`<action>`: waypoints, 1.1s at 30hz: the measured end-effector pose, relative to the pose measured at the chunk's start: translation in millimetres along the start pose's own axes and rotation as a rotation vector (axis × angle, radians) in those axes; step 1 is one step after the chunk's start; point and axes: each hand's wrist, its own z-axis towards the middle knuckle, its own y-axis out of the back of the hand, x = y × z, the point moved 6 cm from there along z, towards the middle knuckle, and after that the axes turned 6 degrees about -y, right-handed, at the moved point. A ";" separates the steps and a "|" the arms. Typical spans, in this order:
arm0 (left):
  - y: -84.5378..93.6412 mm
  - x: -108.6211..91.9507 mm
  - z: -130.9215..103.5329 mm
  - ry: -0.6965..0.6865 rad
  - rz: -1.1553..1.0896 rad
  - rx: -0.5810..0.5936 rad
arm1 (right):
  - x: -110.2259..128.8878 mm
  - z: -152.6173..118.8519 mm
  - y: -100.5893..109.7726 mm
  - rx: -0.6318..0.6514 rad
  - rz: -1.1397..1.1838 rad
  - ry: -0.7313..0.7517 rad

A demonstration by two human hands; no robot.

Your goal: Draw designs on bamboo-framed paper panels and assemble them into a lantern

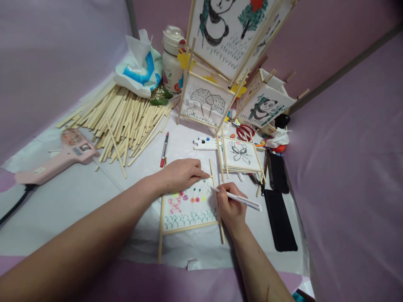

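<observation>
— What are my hands doing?

— Your right hand (pixel 231 206) is gripping a white marker pen (pixel 239 199), its tip touching the right edge of the framed paper panel (pixel 189 206) lying flat on the white sheet (pixel 78 197) in front of you. Your left hand (pixel 182 174) is holding nothing; it is pressing palm-down on the panel's top edge.

— And around them?

— A red pen (pixel 164 149) is lying just beyond your left hand, a pink glue gun (pixel 59 156) far left, beside a heap of bamboo sticks (pixel 126 115).
</observation>
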 end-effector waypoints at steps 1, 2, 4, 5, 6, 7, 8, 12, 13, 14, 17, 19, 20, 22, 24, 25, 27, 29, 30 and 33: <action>-0.2 0.2 0.0 0.002 0.001 0.002 | -0.6 -0.3 -0.3 0.005 0.007 -0.003; -0.4 0.3 0.1 0.003 0.002 0.002 | -1.2 -0.7 -0.4 0.007 0.011 -0.006; -0.8 0.4 0.3 0.004 0.003 0.002 | -1.6 -1.1 0.0 0.001 0.013 -0.006; -0.9 0.3 0.5 0.003 0.003 0.000 | -1.5 -1.2 0.4 -0.009 0.012 -0.003; -1.0 0.1 0.6 0.001 0.003 -0.002 | -1.2 -1.2 0.8 -0.018 0.010 0.000; -1.0 0.0 0.8 0.000 0.002 -0.004 | -0.9 -1.1 0.9 -0.025 0.008 0.004; -1.1 -0.2 0.9 0.001 0.000 -0.005 | -0.7 -0.9 0.7 -0.029 0.005 0.006; -0.8 -0.7 1.1 0.012 -0.007 0.001 | -2.4 -0.4 -1.8 -0.013 -0.014 0.003; -0.4 -0.8 1.0 0.014 -0.008 0.001 | -3.1 -0.4 -2.2 -0.010 -0.019 0.000; -0.1 -0.8 0.9 0.014 -0.008 0.001 | -3.8 -0.5 -2.3 -0.009 -0.023 -0.003; 0.4 -0.6 0.6 0.009 -0.008 -0.005 | -4.5 -0.8 -1.3 -0.021 -0.025 -0.008; 0.2 -0.3 0.4 0.001 -0.006 -0.008 | -4.5 -1.1 -1.1 -0.016 -0.017 -0.012; 0.1 -0.1 0.3 -0.002 -0.004 -0.009 | -4.7 -1.2 -1.3 -0.010 -0.012 -0.015; -0.1 0.1 0.2 0.000 -0.003 -0.007 | -5.7 -1.6 -2.2 0.004 0.001 -0.023; -0.3 0.1 0.0 0.005 -0.006 -0.004 | -7.1 -1.9 -3.1 0.011 0.016 -0.026; -0.3 0.0 -0.1 0.007 -0.008 -0.002 | -8.0 -2.0 -3.6 0.014 0.022 -0.029; -0.3 -0.3 -0.1 0.006 -0.010 -0.002 | -8.8 -2.0 -4.2 0.018 0.032 -0.028; -0.4 -0.4 0.1 0.005 -0.007 -0.005 | -7.8 -2.0 -4.0 0.021 0.041 -0.018; -0.4 -0.3 0.3 0.005 -0.006 -0.007 | -6.7 -2.0 -3.6 0.022 0.046 -0.013; -0.4 -0.1 1.0 0.005 -0.008 -0.011 | -2.4 -2.1 -1.5 0.022 0.067 -0.002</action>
